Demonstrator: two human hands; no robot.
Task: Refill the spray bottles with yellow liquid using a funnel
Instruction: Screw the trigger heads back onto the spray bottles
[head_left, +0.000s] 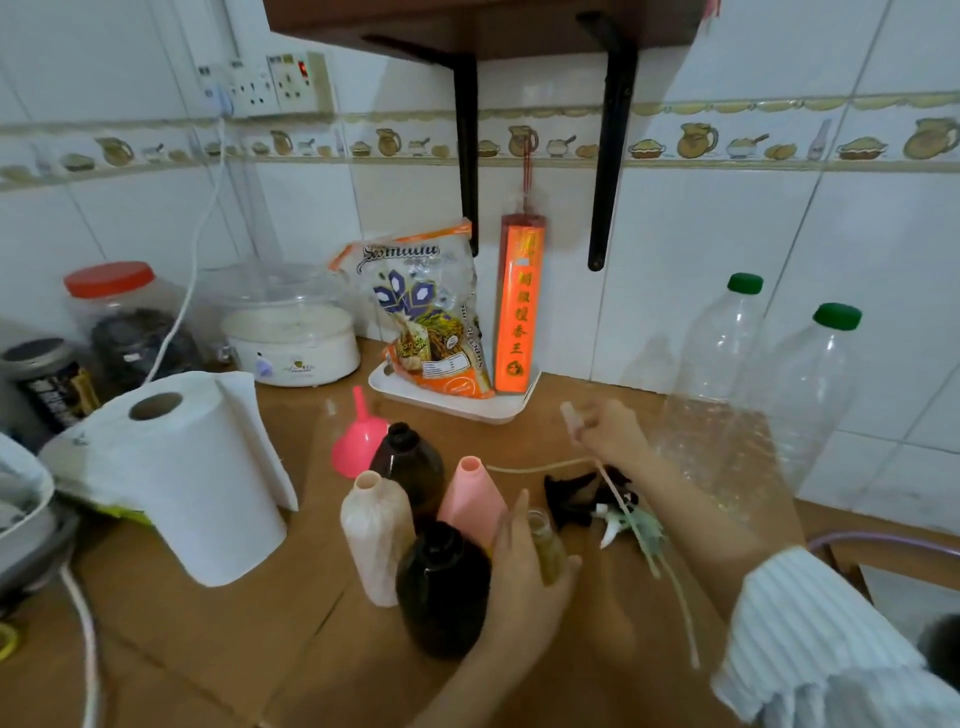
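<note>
I am getting the bottles ready, and I think I am taking the tops off now. No yellow liquid is being poured yet.

My left hand (524, 566) curls around a small clear bottle (545, 545) that has some yellow in it. It stands just beside the pink bottle (470, 501) and the dark bottle (441, 587).

My right hand (608, 428) pinches a spray top with a long thin tube (613, 486) and lifts it up. It looks blurry.

The pink funnel (358, 441) lies on the table (234, 649), behind the bottles. Next I guess I must put the spray top down, get the funnel and stand it in an open bottle.
</note>
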